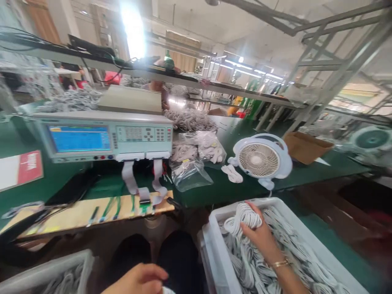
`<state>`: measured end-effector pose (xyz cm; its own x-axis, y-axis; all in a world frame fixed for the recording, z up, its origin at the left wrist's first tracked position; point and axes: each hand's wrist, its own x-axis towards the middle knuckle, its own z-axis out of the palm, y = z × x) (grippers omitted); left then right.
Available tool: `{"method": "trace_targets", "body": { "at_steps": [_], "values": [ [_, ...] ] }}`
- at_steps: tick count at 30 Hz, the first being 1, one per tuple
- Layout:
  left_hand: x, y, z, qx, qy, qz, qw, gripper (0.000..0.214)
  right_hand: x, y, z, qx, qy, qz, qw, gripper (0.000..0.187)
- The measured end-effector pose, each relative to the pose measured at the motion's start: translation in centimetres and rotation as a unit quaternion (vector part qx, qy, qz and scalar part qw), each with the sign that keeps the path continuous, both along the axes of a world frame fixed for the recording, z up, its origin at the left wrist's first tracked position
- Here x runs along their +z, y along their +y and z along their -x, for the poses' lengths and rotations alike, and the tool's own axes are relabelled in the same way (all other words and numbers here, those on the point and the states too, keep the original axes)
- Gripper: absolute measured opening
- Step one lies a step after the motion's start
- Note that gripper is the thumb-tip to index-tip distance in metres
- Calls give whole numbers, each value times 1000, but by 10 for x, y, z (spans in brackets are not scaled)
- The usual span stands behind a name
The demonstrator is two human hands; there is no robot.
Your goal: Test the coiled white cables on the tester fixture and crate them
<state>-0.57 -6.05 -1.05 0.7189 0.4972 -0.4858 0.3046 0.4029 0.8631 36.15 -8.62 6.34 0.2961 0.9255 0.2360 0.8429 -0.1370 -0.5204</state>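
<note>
My right hand [260, 234] is closed around a bundle of coiled white cable [245, 218]. It is over a white plastic bin [214, 241] on the right, which is filled with more grey-white cable bundles [288, 232]. Low in the head view, my left hand [141, 279] has its fingers curled. Against its fingertips sits a small white thing [168, 290], mostly cut off by the lower edge, so I cannot tell what it is.
A tester with a blue screen [79, 139] stands on the green bench, its ribbon cables leading to a wooden board [122, 208]. Bagged cables [190, 159], one loose cable bundle [232, 173], a fan [260, 159] and a cardboard box [306, 147] lie rightward. Another bin [87, 265] is lower left.
</note>
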Motion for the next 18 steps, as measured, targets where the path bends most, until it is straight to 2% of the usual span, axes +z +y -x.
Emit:
{"method": "trace_targets", "body": {
  "at_steps": [1,2,3,5,6,7,8,9,11,12,14,15,16,17,18],
  "values": [
    [16,1,-11,-9,-43,79,996,41,8,0,29,66,28,-27,997,58],
    [29,2,-21,12,-87,153,984,44,14,0,59,138,35,-51,989,59],
    [38,4,-28,16,-123,228,966,48,20,0,87,239,25,-63,969,61],
    [44,10,-32,75,-182,297,934,44,25,-1,136,449,-16,-49,892,61],
    [42,13,-30,111,-200,299,927,38,25,0,154,528,-26,-34,848,60],
    [39,15,-25,149,-209,286,923,32,22,1,168,574,-17,-19,818,59],
    [34,16,-18,183,-210,268,922,28,18,4,178,579,16,-6,815,58],
    [29,18,-10,215,-207,253,920,27,12,8,185,546,72,6,835,59],
    [19,19,5,276,-201,224,913,29,-3,20,194,417,226,32,880,58],
    [15,19,11,305,-198,207,908,30,-11,27,198,349,303,57,885,51],
    [9,21,19,359,-192,152,901,29,-27,40,207,267,425,125,856,20],
    [8,21,20,376,-186,122,900,29,-34,46,212,251,463,159,835,18],
    [7,22,20,386,-180,99,899,28,-40,50,218,235,481,186,824,29],
    [7,23,20,393,-174,83,899,28,-44,54,224,216,484,195,826,36],
    [7,24,19,396,-173,76,898,30,-48,57,228,198,467,184,842,36]
  ]
}}
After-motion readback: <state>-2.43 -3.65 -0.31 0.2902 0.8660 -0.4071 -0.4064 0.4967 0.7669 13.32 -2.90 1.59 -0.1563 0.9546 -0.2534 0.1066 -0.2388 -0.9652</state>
